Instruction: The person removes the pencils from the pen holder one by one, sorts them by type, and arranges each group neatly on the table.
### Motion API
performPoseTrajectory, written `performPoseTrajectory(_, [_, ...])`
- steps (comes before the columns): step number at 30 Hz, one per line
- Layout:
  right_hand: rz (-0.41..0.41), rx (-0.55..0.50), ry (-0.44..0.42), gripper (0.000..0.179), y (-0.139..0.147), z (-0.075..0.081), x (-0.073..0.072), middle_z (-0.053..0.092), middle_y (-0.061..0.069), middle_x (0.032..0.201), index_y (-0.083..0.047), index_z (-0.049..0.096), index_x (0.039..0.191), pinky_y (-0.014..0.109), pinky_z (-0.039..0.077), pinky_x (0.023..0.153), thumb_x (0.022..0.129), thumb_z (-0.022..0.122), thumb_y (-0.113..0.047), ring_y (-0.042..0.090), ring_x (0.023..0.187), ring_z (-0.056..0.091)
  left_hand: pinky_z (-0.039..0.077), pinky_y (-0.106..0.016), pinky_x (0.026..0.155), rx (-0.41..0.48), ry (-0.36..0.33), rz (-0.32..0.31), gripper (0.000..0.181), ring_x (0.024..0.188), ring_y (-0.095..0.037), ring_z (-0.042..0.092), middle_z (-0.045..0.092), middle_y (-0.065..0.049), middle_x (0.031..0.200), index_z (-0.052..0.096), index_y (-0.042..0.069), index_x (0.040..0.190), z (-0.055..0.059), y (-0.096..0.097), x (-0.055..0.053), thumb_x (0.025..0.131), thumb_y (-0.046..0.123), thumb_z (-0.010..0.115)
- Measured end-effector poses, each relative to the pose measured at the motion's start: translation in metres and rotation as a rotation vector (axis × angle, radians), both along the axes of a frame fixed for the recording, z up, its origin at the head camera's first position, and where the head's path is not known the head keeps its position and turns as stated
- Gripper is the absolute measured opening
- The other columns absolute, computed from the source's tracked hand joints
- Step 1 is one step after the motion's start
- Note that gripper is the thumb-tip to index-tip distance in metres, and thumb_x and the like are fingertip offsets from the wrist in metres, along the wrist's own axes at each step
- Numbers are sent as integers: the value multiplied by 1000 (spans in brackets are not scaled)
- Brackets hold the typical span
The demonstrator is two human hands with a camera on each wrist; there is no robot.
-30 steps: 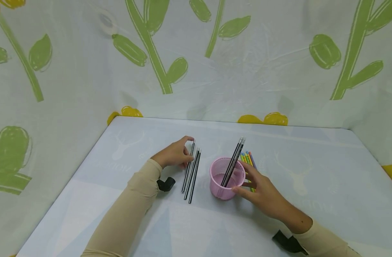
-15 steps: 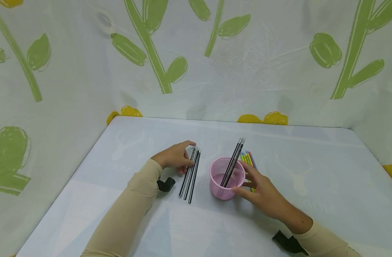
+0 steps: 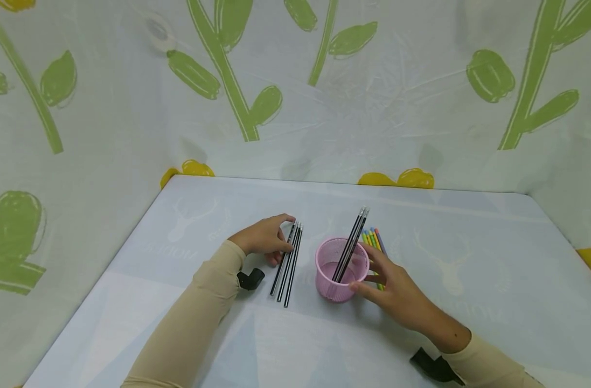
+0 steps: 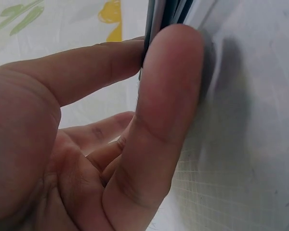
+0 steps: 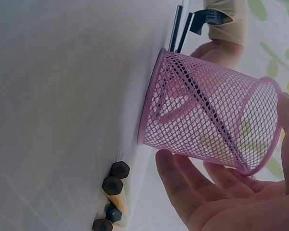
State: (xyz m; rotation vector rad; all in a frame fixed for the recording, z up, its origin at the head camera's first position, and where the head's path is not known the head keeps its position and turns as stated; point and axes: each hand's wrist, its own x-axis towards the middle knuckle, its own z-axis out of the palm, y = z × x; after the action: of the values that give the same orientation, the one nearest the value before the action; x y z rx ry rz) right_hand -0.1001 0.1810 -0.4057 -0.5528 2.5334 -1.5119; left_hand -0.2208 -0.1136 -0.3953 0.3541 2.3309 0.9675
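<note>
Three black pencils (image 3: 290, 269) lie side by side on the table. My left hand (image 3: 262, 236) is at their far half, and in the left wrist view thumb and finger pinch the pencils (image 4: 167, 13) between them. A pink mesh pencil cup (image 3: 335, 292) stands upright to their right. My right hand (image 3: 397, 293) holds the cup from the right, thumb near the rim and fingers round the side. Inside the cup lean more black pencils (image 3: 352, 242), tops sticking out beyond the rim. The right wrist view shows the cup's mesh wall (image 5: 207, 115) close up.
Several coloured pencils (image 3: 379, 240) lie on the table just right of the cup, partly hidden by the right hand; their ends (image 5: 112, 185) show in the right wrist view. A pale printed cloth covers the table (image 3: 227, 345). Leaf-patterned walls (image 3: 397, 108) surround it.
The left hand has drawn the leftmost black pencil slightly toward me, so its far end now lines up with the other two. The right hand and cup have stayed put.
</note>
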Motion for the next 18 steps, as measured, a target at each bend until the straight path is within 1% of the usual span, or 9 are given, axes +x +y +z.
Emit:
performPoseTrajectory(11, [-1,0,5,76,0,2,0,51,21,146,-8,32,154,40,56,93,92,73,-25,39,119,64,58,-31,61,-17,27,-12,73,57,-17,67,68,-11,91,31,16,154,1,0,0,93,15,71])
performPoseTrajectory(15, [4,-4,9,75,0,2,1,51,21,146,-7,32,153,41,56,93,92,73,-25,39,119,64,59,-32,61,-8,14,-7,73,57,-18,67,67,-12,93,32,16,154,1,0,1,93,15,72])
performPoseTrajectory(18, [4,-3,10,75,0,2,1,51,22,146,-7,32,153,41,56,93,93,73,-25,40,120,63,59,-33,61,-19,12,-2,74,58,-19,68,66,-12,94,32,18,154,0,0,1,92,16,73])
